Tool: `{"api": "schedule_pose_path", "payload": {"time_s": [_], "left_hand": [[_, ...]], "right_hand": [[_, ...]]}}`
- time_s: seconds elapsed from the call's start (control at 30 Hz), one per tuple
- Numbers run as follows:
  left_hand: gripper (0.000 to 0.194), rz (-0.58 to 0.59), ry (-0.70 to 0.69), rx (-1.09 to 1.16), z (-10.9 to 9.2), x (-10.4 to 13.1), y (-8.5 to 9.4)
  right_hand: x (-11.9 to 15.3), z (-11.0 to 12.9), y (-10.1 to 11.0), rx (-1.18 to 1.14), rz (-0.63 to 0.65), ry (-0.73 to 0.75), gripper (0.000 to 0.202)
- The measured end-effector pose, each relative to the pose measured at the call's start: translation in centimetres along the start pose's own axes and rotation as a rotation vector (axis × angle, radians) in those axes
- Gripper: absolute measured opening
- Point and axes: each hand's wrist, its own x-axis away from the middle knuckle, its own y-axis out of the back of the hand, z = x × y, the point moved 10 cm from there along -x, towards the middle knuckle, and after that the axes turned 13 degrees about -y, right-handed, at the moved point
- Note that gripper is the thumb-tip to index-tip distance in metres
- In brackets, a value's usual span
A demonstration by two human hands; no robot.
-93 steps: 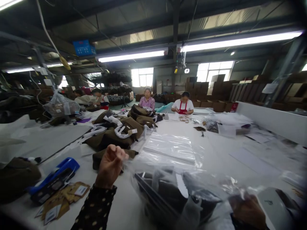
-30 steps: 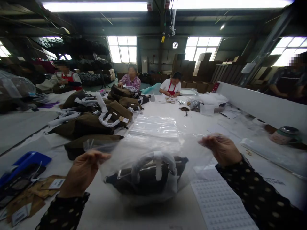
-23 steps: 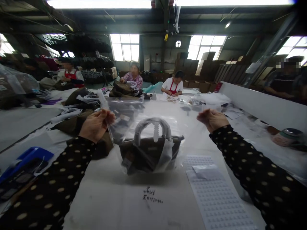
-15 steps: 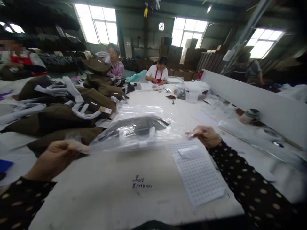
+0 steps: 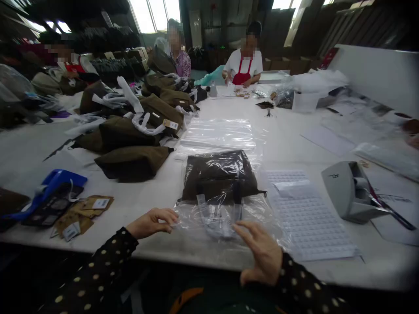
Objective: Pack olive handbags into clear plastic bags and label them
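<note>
A dark olive fabric bag [image 5: 219,176] lies inside a clear plastic bag [image 5: 258,213] on the table in front of me. The plastic's near end spreads toward the table edge, and the fabric bag's wrapped handles [image 5: 216,218] show through it. My left hand [image 5: 153,222] is closed at the left edge of the plastic, fingers and thumb pinching it. On the right, my right hand [image 5: 262,248] is open, its fingertips at the plastic near the handles and its thumb apart. Directly behind lie flat clear plastic bags [image 5: 219,133].
Several olive bags [image 5: 134,163] are heaped at the left. Brown tags [image 5: 81,213] lie beside a blue tool [image 5: 62,179]. A label sheet [image 5: 314,218] and a grey tape dispenser [image 5: 347,192] are on the right. Co-workers [image 5: 244,65] are across the table.
My hands have come down and closer together. The plastic, held up between them before, now lies on the table around the olive bag. My right hand has let go of its edge. The view has tilted down.
</note>
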Motion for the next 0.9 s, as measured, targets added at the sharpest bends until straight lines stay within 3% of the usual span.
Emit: {"api": "schedule_pose_path", "payload": {"time_s": [0.07,0.17,0.2,0.3,0.4,0.5,0.57,0.63,0.77,0.9], "left_hand": [[0.005,0.073,-0.028,-0.098,-0.7,0.5,-0.3],[0.009,0.161,-0.060,-0.237,-1.7,1.2,-0.8],[0.011,0.149,-0.067,-0.291,-2.1,1.1,-0.6],[0.016,-0.011,-0.106,-0.518,-3.7,-0.8,0.9],[0.017,-0.209,-0.176,-0.834,-5.6,-4.9,1.6],[0.016,-0.362,-0.171,-1.064,-5.5,-9.4,0.4],[0.016,-0.442,-0.139,-1.110,-4.3,-11.2,-1.0],[0.017,-0.531,-0.107,-1.116,-2.8,-11.6,-2.6],[0.026,-0.703,-0.071,-1.116,-0.6,-10.2,-6.1],[0.043,-0.736,-0.055,-1.176,0.6,-10.6,-8.7]], "right_hand": [[0.2,2.0,-4.5,0.106,-0.039,0.085,0.091],[0.3,2.3,-8.2,0.183,-0.176,0.156,0.013],[0.4,2.2,-8.8,0.196,-0.207,0.175,0.009],[0.7,1.8,-9.3,0.122,-0.196,0.135,0.028],[0.3,0.0,-11.0,-0.203,0.031,-0.166,0.024],[0.6,-2.1,-14.5,-0.521,0.278,-0.506,0.023],[0.6,-3.1,-15.8,-0.585,0.335,-0.642,0.022],[0.5,-3.6,-16.1,-0.557,0.355,-0.714,0.023],[0.4,-1.9,-15.3,-0.473,0.400,-0.685,0.027],[0.8,-0.3,-12.4,-0.500,0.448,-0.445,0.026]]}}
